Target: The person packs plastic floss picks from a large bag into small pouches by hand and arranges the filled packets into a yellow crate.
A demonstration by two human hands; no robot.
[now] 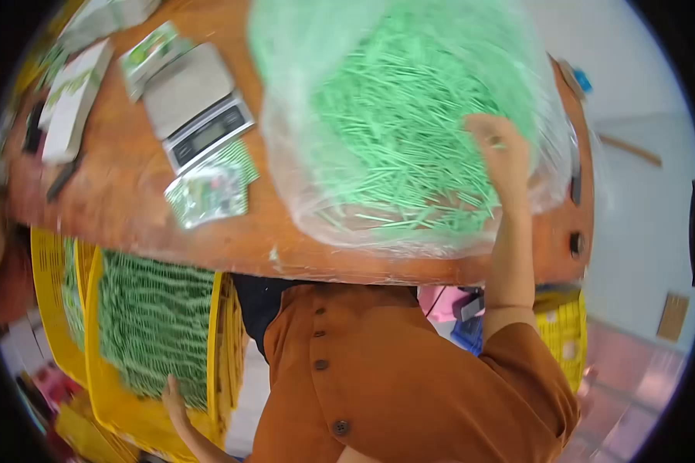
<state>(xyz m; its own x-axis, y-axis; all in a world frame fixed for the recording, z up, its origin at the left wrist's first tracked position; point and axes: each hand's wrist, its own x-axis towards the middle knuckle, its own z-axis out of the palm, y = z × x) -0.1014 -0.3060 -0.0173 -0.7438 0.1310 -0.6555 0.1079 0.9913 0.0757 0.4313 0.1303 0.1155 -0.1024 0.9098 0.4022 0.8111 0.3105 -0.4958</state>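
Observation:
A large clear plastic bag (309, 220) lies spread on the table, heaped with thin light-green sticks (409, 131). At the right side of that heap, my right hand (503, 150) has its fingers curled in. Whatever they may pinch is too blurred to make out. Low on the left, my left hand (174, 395) is at a yellow crate (94, 339), against rows of tightly stacked green packs (158, 324). Its visible fingers are stretched out, and no held object shows.
A digital scale (201, 116) sits on the wooden table (324, 262) left of the bag. Beside it are clear packets of green sticks (208, 193), a green-and-white pack (153, 55) and a white box (77, 104). Another yellow crate (564, 332) stands below right.

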